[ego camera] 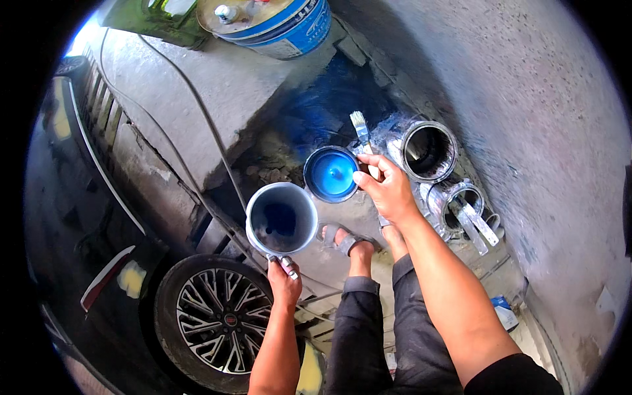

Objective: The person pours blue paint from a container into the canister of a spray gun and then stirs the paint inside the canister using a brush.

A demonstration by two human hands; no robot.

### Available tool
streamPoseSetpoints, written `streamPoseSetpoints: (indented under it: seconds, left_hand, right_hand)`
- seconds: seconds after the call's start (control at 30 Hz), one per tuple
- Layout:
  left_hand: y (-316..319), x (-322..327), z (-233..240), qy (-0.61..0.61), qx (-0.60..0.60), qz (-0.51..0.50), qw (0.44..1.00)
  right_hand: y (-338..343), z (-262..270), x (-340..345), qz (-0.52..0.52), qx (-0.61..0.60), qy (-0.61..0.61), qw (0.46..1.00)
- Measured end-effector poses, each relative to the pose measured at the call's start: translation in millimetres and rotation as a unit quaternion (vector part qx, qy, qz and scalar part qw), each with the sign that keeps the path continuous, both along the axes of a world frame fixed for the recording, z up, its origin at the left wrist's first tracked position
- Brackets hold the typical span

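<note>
My left hand (285, 289) grips a paint spray gun (287, 266) by its metal body, below a grey cup (307, 217). The cup's mouth is uncovered, showing dark liquid (279, 219) at the bottom. To its upper right, my right hand (387, 190) pinches the edge of a round lid (323, 173) with a bright blue inside face. A paintbrush (362, 129) with pale bristles runs behind my right fingers. Whether those fingers also hold the brush, I cannot tell.
Two paint-stained tins (453, 153) (434, 197) stand by the wall (538, 123), the nearer with flat sticks (476, 222) inside. Left is a dark car (64, 207) with a wheel (217, 316). A hose (190, 89) crosses the floor. A blue drum (291, 34) stands beyond.
</note>
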State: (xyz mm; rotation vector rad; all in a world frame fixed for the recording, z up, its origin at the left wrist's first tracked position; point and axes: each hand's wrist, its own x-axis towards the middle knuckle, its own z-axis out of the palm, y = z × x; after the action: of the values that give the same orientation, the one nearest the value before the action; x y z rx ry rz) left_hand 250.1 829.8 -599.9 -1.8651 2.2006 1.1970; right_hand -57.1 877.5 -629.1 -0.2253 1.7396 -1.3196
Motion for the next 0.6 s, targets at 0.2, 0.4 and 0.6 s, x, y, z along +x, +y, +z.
streamPoseSetpoints:
  seconds: [0.2,0.4,0.6]
  left_hand:
    - [5,-7,24,-0.006,0.018,-0.007,1.000]
    - [9,-14,37,-0.042,-0.005,-0.013,0.999]
    - [14,-12,46,-0.077,-0.023,-0.026,0.996]
  right_hand:
    - [-17,9,1,0.024,-0.019,0.005,1.000]
    - [-22,11,-1,0.047,-0.025,0.032,0.998]
    - [-23,11,1,0.042,-0.022,0.011,0.999]
